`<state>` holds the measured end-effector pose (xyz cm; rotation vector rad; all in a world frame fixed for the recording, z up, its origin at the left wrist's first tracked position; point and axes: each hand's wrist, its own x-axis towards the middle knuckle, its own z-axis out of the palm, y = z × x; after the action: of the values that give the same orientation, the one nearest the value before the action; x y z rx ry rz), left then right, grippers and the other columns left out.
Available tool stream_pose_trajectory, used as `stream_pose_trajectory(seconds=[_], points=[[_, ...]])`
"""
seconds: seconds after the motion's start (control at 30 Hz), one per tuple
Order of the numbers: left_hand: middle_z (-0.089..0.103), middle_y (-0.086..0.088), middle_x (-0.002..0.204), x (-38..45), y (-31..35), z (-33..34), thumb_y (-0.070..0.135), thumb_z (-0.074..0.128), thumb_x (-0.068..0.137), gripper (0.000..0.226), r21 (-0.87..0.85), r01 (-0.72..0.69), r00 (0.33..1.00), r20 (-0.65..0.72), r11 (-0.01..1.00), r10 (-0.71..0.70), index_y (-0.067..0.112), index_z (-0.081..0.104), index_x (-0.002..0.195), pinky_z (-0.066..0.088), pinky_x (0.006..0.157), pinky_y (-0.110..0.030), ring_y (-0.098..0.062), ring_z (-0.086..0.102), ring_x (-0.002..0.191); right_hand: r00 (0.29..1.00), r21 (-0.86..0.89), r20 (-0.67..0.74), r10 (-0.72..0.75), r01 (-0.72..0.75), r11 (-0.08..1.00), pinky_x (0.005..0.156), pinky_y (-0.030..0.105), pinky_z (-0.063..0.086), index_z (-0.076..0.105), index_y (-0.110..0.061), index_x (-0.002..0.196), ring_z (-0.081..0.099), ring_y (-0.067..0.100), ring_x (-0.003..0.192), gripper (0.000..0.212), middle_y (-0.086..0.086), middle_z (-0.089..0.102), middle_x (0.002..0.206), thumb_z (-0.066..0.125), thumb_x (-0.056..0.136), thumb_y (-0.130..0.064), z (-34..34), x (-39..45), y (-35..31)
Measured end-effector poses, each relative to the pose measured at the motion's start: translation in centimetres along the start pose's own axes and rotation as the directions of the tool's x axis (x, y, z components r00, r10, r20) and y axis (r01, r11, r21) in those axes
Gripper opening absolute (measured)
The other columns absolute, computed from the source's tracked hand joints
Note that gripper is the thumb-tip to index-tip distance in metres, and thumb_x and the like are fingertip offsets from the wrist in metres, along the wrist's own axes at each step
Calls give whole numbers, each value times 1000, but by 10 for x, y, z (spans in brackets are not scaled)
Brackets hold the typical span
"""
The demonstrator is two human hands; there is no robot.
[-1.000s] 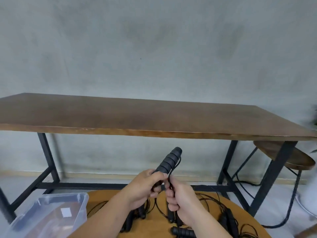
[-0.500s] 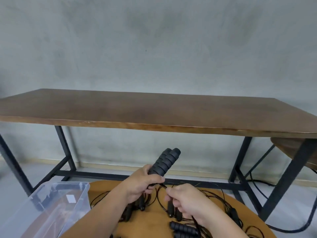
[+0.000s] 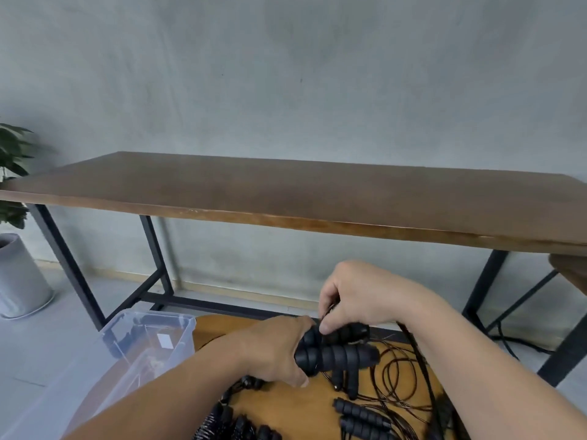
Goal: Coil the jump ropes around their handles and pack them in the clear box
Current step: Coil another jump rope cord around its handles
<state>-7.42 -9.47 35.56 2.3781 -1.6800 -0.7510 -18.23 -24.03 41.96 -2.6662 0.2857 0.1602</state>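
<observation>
Leftmost, a green leafy plant stands in a pale grey round pot on the light grey floor, against a bare grey-green wall. A long brown wooden console table on black metal legs spans the room behind. Nearer, a clear plastic storage box sits just beside the left edge of the round tan wooden bench. Over the bench's far edge, the left hand grips a pair of black ribbed foam jump-rope handles, its fingers curled round their left ends. The right hand is above them, its fingers pinching the thin dark cord against the upper handle. More black handles and loose loops of thin brown cord lie on the bench's right side.
</observation>
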Motion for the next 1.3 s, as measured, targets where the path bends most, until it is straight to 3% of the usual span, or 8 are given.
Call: stream_pose_trajectory(seconds=[0.27,0.37,0.53,0.63,0.83,0.97,1.1,1.3], points=[[59,1,104,-33,0,-32,38,82,75,56,-52,-98,994,49,994,100,20,48,115,48,73,-31,-16,58,90,987,560,154,-45,-50,827,53,23,34,72,-24,74,46,9,58,14,-8,64,64,84,75,-17,3,39,22],[61,13,91,-39,-11,-41,31,85,72,44,-242,-153,988,-16,958,153,31,52,103,45,67,-17,-2,58,79,988,666,154,-28,-83,741,55,20,45,66,-19,80,57,5,58,11,-9,65,68,74,86,-13,19,48,29],[63,16,95,-38,-34,-52,28,86,70,55,-377,-144,976,-208,915,68,28,56,115,46,70,-14,3,60,81,998,994,39,56,-45,102,62,30,43,67,-4,93,59,21,71,26,12,65,84,80,70,-5,73,59,34],[63,12,96,-30,-42,-53,32,86,69,54,-347,-70,957,-288,935,-36,30,55,113,46,67,-14,-1,60,83,993,991,-22,115,6,137,50,23,14,55,-9,83,28,8,52,18,0,45,62,48,98,-2,93,62,9],[57,9,93,-15,-61,-49,35,79,73,45,-264,34,935,-332,964,-124,26,50,106,43,63,-19,-5,55,79,970,975,-12,241,-42,220,45,22,15,58,-7,89,23,10,50,27,1,45,63,41,106,-17,116,55,-19],[55,9,94,-5,-72,-43,42,80,73,49,-193,68,951,-284,979,-122,25,49,107,46,67,-24,-10,56,83,953,879,-6,301,-138,455,44,21,21,63,-9,97,27,8,43,32,-4,46,59,37,108,-25,118,51,-28],[58,3,99,4,-74,-38,41,79,74,51,-158,81,960,-251,984,-120,21,51,111,52,78,-32,-17,59,91,948,522,-96,302,-211,826,49,17,31,60,-23,81,40,1,45,33,-9,51,61,39,105,-29,105,45,-36],[54,3,95,6,-88,-46,39,75,79,45,20,154,956,-257,988,-144,18,46,105,44,69,-28,-18,55,86,975,31,-85,205,-203,979,54,28,43,57,-15,71,49,13,59,34,-2,51,65,47,100,-30,70,34,-53]])
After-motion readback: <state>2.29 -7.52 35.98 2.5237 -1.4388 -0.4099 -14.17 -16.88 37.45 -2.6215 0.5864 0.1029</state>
